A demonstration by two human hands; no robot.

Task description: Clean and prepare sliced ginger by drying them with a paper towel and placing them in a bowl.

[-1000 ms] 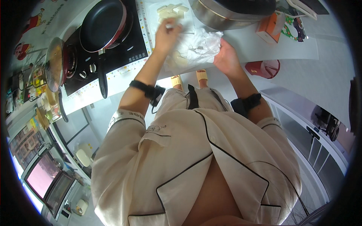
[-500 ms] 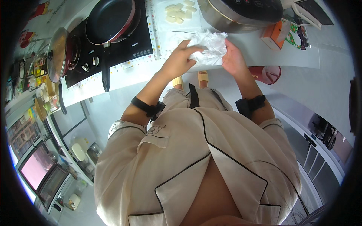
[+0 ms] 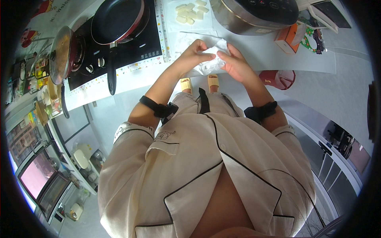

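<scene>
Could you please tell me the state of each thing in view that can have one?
Left hand: closed on the white paper
Right hand: closed on the same paper
White paper: crumpled, held in both hands
Pale pieces: loosely grouped, uncovered
Frying pan: upright, uncovered
Second pan: covered
Glass lid: on the second pan
Silver-and-black cooker: lid shut

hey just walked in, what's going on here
A person at a kitchen counter is holding a crumpled white sheet in both hands, near the counter's front edge. The left hand grips one side and the right hand the other. Beyond them, a group of pale pieces lies between the stove and the cooker. A dark pan sits uncovered on the stove, with a lidded pot to its left.
</scene>
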